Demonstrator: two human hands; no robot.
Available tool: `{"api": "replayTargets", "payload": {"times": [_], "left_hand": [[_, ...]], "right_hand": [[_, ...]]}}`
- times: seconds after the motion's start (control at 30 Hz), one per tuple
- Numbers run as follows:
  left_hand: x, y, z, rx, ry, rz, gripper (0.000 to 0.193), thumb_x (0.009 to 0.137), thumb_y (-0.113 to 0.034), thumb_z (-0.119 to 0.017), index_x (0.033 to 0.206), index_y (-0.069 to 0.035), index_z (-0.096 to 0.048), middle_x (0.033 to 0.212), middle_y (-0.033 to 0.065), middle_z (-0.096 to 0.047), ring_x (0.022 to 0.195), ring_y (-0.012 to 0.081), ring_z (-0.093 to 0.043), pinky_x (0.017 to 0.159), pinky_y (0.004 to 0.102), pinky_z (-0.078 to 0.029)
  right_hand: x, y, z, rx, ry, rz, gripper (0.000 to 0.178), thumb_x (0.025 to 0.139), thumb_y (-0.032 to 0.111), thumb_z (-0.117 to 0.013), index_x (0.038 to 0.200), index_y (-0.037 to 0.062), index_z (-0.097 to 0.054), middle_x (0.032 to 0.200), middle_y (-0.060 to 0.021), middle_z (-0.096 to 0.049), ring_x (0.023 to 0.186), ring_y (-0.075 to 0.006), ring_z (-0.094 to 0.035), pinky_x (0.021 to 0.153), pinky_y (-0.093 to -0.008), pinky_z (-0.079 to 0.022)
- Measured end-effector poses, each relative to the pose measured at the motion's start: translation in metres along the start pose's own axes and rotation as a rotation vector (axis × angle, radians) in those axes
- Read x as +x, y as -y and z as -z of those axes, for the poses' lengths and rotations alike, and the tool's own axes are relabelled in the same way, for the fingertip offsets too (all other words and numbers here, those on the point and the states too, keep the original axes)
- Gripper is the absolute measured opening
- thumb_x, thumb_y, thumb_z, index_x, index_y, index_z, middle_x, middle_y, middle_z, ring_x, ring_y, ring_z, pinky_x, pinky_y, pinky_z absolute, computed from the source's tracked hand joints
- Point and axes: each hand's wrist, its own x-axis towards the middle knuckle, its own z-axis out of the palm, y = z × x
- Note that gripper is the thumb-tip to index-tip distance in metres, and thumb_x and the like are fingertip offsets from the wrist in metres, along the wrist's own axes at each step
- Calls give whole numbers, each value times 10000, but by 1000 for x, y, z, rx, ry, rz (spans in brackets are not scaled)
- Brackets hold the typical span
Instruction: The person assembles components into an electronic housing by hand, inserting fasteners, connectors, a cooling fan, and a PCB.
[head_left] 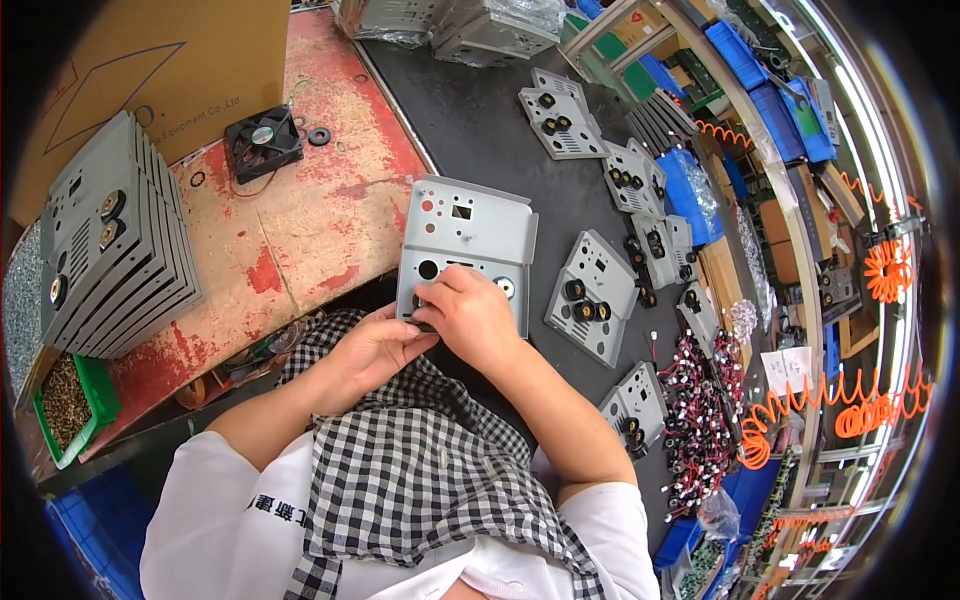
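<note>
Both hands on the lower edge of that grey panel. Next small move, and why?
Probably seat the small dark part the left hand pinches into the grey panel, right hand bracing. The part sits at the panel's lower left corner, by the open round hole; finished panels alongside carry black knobs.

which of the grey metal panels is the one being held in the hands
The grey panel at the bench edge, directly in front of the person: both hands, left hand and right hand, grip its lower edge. The other panels lie untouched on the dark belt.

Both hands on grey metal panel (465, 240)
</note>
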Motion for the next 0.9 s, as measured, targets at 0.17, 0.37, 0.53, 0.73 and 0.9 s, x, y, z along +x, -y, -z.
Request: {"api": "replayTargets", "payload": {"times": [0.17, 0.37, 0.53, 0.73, 0.9], "left_hand": [[-1, 2, 1, 17, 16, 33, 373, 800, 30, -537, 1167, -27, -507, 1105, 78, -587, 1036, 184, -586, 985, 358, -450], [-3, -3, -7, 59, -5, 39, 404, 800, 22, -543, 1197, -32, -499, 1144, 79, -590, 1062, 183, -582, 977, 354, -453], [-2, -4, -4, 42, 2, -7, 412, 803, -2, -538, 1212, -29, -490, 1147, 74, -589, 1074, 185, -577, 988, 354, -443], [-2, -6, -9, 53, 0, -21, 407, 804, -19, -545, 1208, -30, -492, 1144, 66, -592, 1068, 179, -578, 979, 342, -444], [-11, -16, -13, 63, -29, -3, 402, 801, -26, -557, 1200, -30, -499, 1125, 72, -603, 1061, 190, -582, 963, 354, -447]], "right_hand": [[10, 10, 11, -208, 232, -270, 239, 675, 295, -721, 663, 66, -654, 727, -100, -570, 722, -243, -620, 591, -369, -498], [15, 10, 18, -261, -129, -281, 143, 782, 252, -672, 813, 113, -671, 658, -78, -604, 590, -284, -625, 516, -377, -494], [7, 29, 50, 90, 202, -391, 201, 851, 269, -589, 947, 95, -619, 824, -127, -636, 721, -300, -636, 553, -399, -495], [7, 35, 30, 119, -58, -265, 180, 896, 261, -547, 890, 116, -654, 671, -99, -646, 617, -323, -631, 558, -399, -505], [9, 36, 54, 143, 137, -525, 185, 841, 263, -616, 931, 104, -641, 808, -65, -655, 665, -278, -637, 565, -377, -498]]}}
